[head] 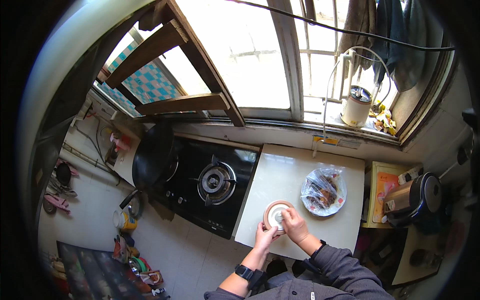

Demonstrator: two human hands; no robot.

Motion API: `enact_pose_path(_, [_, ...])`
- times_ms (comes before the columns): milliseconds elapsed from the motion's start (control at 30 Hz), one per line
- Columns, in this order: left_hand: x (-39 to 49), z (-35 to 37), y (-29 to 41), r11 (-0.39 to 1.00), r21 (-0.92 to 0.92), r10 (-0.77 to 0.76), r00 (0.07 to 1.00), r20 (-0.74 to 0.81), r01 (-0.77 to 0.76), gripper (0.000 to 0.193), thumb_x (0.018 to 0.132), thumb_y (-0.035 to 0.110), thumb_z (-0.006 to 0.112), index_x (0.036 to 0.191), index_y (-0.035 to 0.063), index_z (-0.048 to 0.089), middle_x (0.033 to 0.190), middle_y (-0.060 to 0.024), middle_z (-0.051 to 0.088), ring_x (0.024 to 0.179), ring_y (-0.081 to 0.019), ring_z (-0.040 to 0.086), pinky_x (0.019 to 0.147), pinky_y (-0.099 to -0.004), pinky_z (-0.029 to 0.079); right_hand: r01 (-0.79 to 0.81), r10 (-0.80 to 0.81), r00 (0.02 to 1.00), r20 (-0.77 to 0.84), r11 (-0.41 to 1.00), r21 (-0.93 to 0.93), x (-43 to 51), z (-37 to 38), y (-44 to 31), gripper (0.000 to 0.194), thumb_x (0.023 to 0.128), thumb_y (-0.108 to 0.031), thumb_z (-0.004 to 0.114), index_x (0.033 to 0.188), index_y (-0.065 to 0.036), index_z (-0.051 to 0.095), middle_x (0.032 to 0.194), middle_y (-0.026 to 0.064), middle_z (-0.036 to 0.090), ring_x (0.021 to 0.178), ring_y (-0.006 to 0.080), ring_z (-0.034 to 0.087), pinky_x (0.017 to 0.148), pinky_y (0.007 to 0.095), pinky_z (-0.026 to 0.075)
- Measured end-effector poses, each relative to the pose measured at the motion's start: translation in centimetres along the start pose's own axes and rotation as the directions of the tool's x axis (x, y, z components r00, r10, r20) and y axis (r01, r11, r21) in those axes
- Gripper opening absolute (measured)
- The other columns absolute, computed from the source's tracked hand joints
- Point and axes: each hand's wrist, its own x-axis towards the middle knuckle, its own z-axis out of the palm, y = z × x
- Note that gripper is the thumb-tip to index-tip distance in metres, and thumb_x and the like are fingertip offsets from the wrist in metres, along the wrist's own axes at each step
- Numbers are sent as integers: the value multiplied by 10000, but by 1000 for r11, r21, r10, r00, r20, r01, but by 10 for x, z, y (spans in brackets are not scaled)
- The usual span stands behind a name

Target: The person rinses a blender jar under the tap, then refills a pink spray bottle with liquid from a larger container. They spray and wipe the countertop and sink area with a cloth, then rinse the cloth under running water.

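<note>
Low over the front of a white countertop point(275, 168) is a small round vessel point(268, 217) with a pinkish-brown rim and pale inside. My left hand point(265, 235) grips its lower edge, the thumb on the rim. My right hand point(295, 226) has its fingers closed together over the middle of the vessel; something small and pale shows at the fingertips, too blurred to name. Behind my right hand stands a patterned plate point(339, 202) of dark food under clear plastic wrap point(313, 187).
Left of the counter is a black glass gas hob point(234, 153) with a bare burner point(213, 182) and a black wok point(153, 161) tilted at its far left. An electric cooker point(410, 200) stands right. A white cord point(325, 108) hangs from the windowsill, which holds a cream appliance point(356, 108).
</note>
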Motion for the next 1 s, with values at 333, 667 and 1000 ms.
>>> enact_pose_path(333, [-14,-10,20,996,5,88,995,55,-88,484,831,75,647,1228,60,372,1169,-93,449,1006,-246,585,806,-382,568,-22,-33,982,185,957,290,3,-30,-10,224,743,-72,685,941,-73,579,1019,114,615,877,314,619,757,382,519])
enact_pose_path(667, [-33,-16,39,937,70,335,936,110,-344,570,776,91,725,1226,10,384,1133,-126,459,897,-237,618,727,-307,568,-1,-16,997,82,980,200,25,-38,-37,404,761,-75,681,1157,-93,602,991,130,589,824,295,632,709,370,536])
enact_pose_path(1000, [-38,-16,50,927,34,362,917,165,-373,579,785,91,726,1252,28,389,1144,-113,468,918,-215,609,742,-294,552,-140,143,989,-26,984,114,37,-30,-41,167,847,-238,658,894,-81,623,764,97,611,654,279,624,583,381,505])
